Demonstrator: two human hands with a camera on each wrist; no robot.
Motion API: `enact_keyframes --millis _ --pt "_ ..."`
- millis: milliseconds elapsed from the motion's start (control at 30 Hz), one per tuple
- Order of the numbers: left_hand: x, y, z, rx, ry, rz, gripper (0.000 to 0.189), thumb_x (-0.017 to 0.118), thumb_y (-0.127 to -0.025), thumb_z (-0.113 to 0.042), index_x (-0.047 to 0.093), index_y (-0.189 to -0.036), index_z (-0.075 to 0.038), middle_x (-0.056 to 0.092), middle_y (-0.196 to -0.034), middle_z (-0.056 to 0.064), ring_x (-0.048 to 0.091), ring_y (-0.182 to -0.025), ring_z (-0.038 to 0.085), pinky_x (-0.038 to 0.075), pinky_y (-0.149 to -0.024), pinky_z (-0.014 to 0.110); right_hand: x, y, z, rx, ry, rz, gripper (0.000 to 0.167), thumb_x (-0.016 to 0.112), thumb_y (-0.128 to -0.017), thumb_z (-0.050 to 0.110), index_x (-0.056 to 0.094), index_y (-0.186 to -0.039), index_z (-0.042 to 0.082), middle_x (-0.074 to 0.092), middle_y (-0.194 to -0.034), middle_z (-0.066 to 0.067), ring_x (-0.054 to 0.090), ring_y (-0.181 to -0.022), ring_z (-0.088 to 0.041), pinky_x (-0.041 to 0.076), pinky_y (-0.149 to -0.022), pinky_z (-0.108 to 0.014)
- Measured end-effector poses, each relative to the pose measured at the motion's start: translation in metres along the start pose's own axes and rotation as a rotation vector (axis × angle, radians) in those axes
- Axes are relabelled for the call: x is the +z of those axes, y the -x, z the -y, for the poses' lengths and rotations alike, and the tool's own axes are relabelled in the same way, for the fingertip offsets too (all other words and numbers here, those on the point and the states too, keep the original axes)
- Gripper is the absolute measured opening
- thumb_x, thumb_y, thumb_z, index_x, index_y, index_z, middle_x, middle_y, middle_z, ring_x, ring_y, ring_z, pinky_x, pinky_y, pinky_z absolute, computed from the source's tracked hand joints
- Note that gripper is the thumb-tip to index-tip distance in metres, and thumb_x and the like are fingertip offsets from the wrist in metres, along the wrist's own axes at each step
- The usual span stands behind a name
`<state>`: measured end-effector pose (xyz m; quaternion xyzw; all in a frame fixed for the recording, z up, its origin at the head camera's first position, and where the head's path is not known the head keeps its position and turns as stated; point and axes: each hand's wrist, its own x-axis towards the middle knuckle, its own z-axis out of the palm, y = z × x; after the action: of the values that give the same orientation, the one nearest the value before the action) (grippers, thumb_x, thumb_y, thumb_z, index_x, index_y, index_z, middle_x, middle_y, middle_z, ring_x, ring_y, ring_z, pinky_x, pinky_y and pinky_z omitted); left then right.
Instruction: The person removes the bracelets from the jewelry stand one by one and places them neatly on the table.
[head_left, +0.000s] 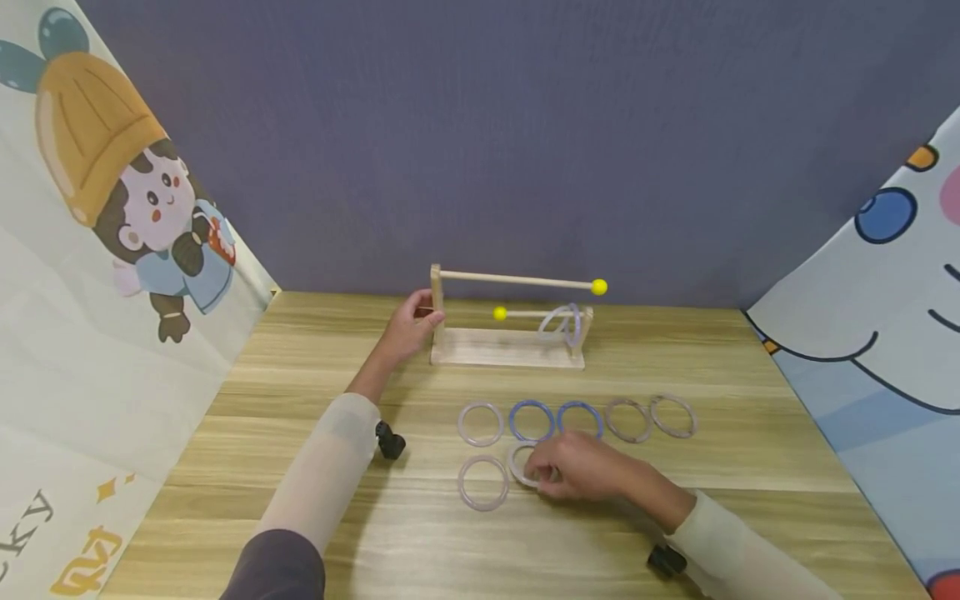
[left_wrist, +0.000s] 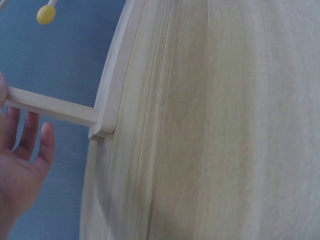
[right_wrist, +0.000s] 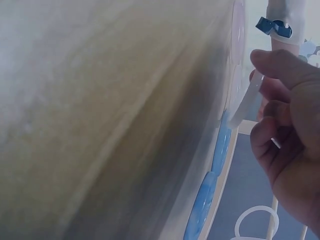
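A wooden rack [head_left: 487, 348] stands at the back, with an upright at each end and two horizontal rods tipped with yellow balls. My left hand [head_left: 408, 330] holds the rack's left upright [left_wrist: 55, 107] between thumb and fingers. Two pale purple rings [head_left: 577, 327] hang on the lower rod near the right upright. My right hand [head_left: 581, 468] pinches a whitish ring [right_wrist: 246, 100] between thumb and forefinger. In the right wrist view that ring is tilted, one edge raised; whether its lower edge touches the table cannot be told.
On the wooden table lie two pale pink rings [head_left: 461, 483] at the left, two blue rings [head_left: 532, 402] in the middle and two brownish rings [head_left: 628, 441] at the right. A dark panel [head_left: 487, 150] rises behind the rack; printed cloths hang on both sides.
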<state>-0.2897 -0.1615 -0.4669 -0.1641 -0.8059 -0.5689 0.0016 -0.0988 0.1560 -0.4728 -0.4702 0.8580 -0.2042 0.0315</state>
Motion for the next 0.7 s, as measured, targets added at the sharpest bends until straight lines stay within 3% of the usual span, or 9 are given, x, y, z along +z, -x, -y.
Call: enact_keyframes --millis 367,700 --pt "0.0002 -0.0008 0.0007 0.004 -0.001 -0.015 0.041 0.064 -0.102 -0.018 0.053 -0.138 -0.003 0.063 -0.127 0.023 0.059 -0.120 0.039 0.050 -0.103 0.052 0.0034 0.0072 0.0021 -0.010 -0.004 0.060 0.020 0.076 -0.076 0.009 0.072 -0.089 0.024 0.066 -0.077 0.015 0.055 -0.071 0.009 0.042 -0.066 -0.005" --pt "-0.0006 -0.0003 -0.0004 -0.001 0.006 0.000 0.042 0.064 -0.102 -0.020 0.053 -0.139 -0.004 0.062 -0.127 0.022 0.059 -0.120 0.039 0.051 -0.102 0.052 0.0049 0.0103 -0.0005 0.048 -0.058 0.147 0.023 0.080 -0.077 0.011 0.074 -0.095 0.023 0.065 -0.078 0.014 0.054 -0.072 0.009 0.044 -0.068 -0.006"
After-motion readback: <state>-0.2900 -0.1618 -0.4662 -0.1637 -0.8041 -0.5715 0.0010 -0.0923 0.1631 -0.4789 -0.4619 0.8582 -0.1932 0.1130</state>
